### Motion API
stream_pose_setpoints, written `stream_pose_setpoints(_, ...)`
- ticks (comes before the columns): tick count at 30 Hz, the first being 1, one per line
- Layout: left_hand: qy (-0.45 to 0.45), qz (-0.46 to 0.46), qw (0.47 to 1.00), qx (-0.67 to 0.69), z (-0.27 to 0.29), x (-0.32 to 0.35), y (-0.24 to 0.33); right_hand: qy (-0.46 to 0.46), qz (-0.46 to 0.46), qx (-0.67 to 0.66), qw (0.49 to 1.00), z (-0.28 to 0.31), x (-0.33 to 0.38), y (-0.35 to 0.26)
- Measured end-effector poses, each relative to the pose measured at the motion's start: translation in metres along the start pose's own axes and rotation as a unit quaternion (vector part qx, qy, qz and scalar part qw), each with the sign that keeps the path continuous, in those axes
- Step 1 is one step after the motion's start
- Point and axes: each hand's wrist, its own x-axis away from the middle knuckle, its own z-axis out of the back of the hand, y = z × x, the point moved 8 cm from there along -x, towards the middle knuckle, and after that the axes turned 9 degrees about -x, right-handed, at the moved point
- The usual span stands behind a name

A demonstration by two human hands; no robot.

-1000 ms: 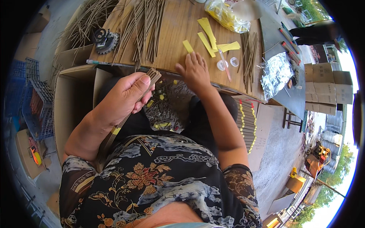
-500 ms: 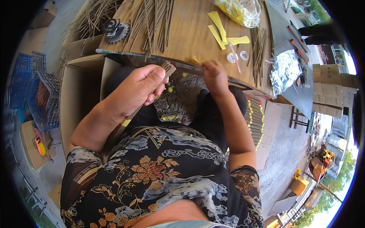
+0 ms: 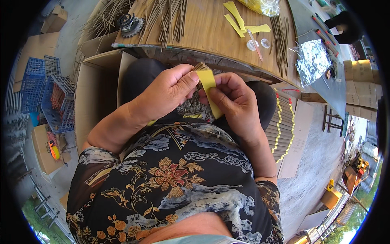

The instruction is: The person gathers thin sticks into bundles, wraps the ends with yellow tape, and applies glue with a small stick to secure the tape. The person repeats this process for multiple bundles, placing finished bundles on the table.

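Since the earlier frames, both hands have come together over the lap: the left hand (image 3: 168, 91) grips a bundle of sticks (image 3: 199, 67), and the right hand (image 3: 235, 99) now pinches a yellow paper strip (image 3: 209, 87) against it. The wooden desk (image 3: 207, 32) beyond carries loose sticks (image 3: 168, 16) and more strips (image 3: 239, 22); cardboard boxes (image 3: 95, 93) stand left.

Wooden table (image 3: 211, 32), top centre of frame, curved near edge.
On it: loose thin brown sticks (image 3: 166, 16) fanned at upper left of the board; a dark toothed gear-like part (image 3: 131, 24) at its left end; yellow paper strips (image 3: 239, 20) upper centre-right; two small clear round lids (image 3: 258, 43) beside a thin rod; a second stick bundle (image 3: 280, 40) further right; clear bag with yellow contents (image 3: 262, 5) at top edge.
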Motion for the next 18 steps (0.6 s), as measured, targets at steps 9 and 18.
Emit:
stream_pose_setpoints(9,-0.013,-0.035,0.998,-0.047,-0.024,0.004,0.007,0.029,0.041,0.038,0.998,0.014,0.019,-0.003)
stream_pose_setpoints(18,-0.015,-0.034,0.997,-0.064,-0.032,0.004,0.011,0.034,0.009,-0.016,0.999,0.016,0.025,-0.003)
